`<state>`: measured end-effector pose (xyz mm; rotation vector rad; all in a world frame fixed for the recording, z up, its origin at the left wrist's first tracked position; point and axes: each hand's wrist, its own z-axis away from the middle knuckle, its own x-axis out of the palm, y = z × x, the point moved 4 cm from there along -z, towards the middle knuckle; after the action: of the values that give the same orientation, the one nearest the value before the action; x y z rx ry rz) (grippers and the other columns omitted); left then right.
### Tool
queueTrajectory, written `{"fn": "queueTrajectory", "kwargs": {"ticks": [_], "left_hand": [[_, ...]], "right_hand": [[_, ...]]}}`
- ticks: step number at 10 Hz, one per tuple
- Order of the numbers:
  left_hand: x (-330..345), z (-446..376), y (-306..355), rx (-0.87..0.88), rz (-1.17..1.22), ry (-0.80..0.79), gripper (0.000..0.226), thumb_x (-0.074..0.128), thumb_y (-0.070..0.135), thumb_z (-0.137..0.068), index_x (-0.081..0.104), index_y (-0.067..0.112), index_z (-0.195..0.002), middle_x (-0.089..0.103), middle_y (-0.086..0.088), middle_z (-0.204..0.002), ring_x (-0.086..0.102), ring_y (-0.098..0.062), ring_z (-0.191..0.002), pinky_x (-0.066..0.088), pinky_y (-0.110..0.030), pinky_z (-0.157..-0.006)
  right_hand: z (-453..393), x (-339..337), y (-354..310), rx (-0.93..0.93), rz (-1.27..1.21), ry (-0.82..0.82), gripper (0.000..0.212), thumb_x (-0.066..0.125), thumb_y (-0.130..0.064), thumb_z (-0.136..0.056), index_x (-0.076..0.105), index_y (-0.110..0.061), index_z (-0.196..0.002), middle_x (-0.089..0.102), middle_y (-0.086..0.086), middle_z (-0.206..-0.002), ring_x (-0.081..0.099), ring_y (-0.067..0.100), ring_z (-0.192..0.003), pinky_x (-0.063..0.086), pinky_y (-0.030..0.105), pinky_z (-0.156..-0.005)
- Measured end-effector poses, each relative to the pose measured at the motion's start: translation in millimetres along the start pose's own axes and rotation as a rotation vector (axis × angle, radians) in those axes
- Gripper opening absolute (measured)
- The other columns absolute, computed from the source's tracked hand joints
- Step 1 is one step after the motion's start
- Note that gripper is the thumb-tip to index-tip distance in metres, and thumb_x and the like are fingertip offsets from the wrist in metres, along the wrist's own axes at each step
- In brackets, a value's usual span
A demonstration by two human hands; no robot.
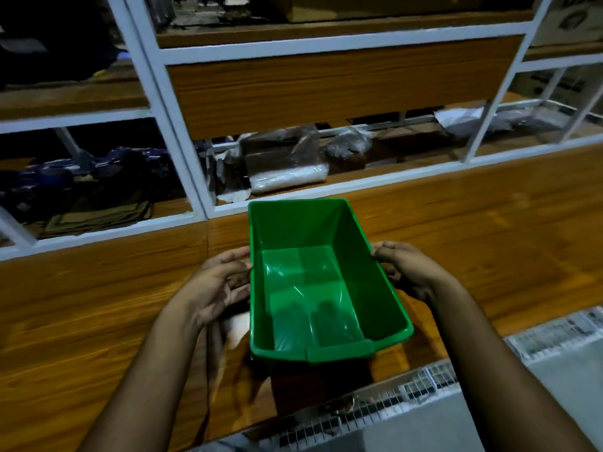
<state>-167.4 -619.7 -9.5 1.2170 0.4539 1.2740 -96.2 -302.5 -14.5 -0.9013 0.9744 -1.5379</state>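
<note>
An empty green plastic bin with a lipped rim hangs a little above the wooden counter, its shadow falling on the wood below. My left hand cups its left wall, thumb at the rim and fingers curled against the side. On the opposite side, my right hand grips the right rim with curled fingers. The bin's inside is bare and shiny.
Behind the counter stands a white-framed shelf rack with wooden boards. It holds plastic-wrapped packages, dark folded cloth and a white bag. A wire mesh grid runs along the counter's near edge at lower right.
</note>
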Motion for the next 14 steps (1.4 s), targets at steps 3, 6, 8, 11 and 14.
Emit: {"fn": "queueTrajectory", "kwargs": {"ticks": [3, 6, 8, 11, 14], "left_hand": [[133.3, -39.9, -11.9, -0.127, -0.114, -0.331, 0.043, 0.047, 0.001, -0.092, 0.056, 0.014, -0.132, 0.051, -0.003, -0.069, 0.039, -0.008, -0.046, 0.044, -0.02, -0.037], [356.4, -102.4, -65.3, -0.182, -0.188, -0.609, 0.044, 0.053, 0.005, -0.088, 0.06, 0.02, -0.129, 0.068, -0.009, -0.1, 0.062, -0.012, -0.057, 0.056, -0.027, -0.05], [511.4, -131.7, -114.8, -0.269, -0.246, -0.873, 0.054, 0.062, 0.011, -0.083, 0.056, 0.017, -0.137, 0.063, -0.012, -0.118, 0.069, -0.013, -0.074, 0.059, -0.027, -0.062], [686.8, -156.2, -172.3, -0.349, -0.316, -0.969, 0.091, 0.093, 0.02, -0.039, 0.065, 0.007, -0.124, 0.071, -0.01, -0.099, 0.065, -0.017, -0.076, 0.058, -0.026, -0.06], [898.2, -225.1, -197.1, -0.347, -0.266, -1.132, 0.091, 0.093, 0.022, -0.04, 0.064, 0.009, -0.125, 0.066, -0.012, -0.106, 0.063, -0.021, -0.087, 0.059, -0.029, -0.064]], "right_hand": [[81.0, -120.7, 25.0, -0.105, -0.186, 0.253, 0.024, 0.054, -0.008, -0.092, 0.068, -0.01, -0.112, 0.07, 0.009, -0.099, 0.052, 0.028, -0.091, 0.042, 0.034, -0.072], [188.8, -311.5, 33.3, -0.168, -0.275, 0.558, 0.021, 0.054, -0.014, -0.096, 0.07, -0.02, -0.108, 0.072, -0.002, -0.095, 0.061, 0.019, -0.08, 0.048, 0.027, -0.058], [258.5, -418.0, 50.3, -0.272, -0.396, 0.734, 0.025, 0.055, -0.011, -0.094, 0.075, -0.02, -0.107, 0.071, 0.009, -0.107, 0.057, 0.031, -0.098, 0.046, 0.041, -0.084], [312.3, -559.3, 79.7, -0.41, -0.524, 0.949, 0.025, 0.056, -0.007, -0.093, 0.069, -0.005, -0.114, 0.07, 0.019, -0.106, 0.058, 0.033, -0.096, 0.045, 0.038, -0.081], [325.0, -746.0, 35.0, -0.475, -0.51, 0.97, 0.045, 0.077, -0.023, -0.078, 0.067, -0.007, -0.119, 0.041, 0.019, -0.101, 0.042, 0.025, -0.082, 0.041, 0.029, -0.071]]}}
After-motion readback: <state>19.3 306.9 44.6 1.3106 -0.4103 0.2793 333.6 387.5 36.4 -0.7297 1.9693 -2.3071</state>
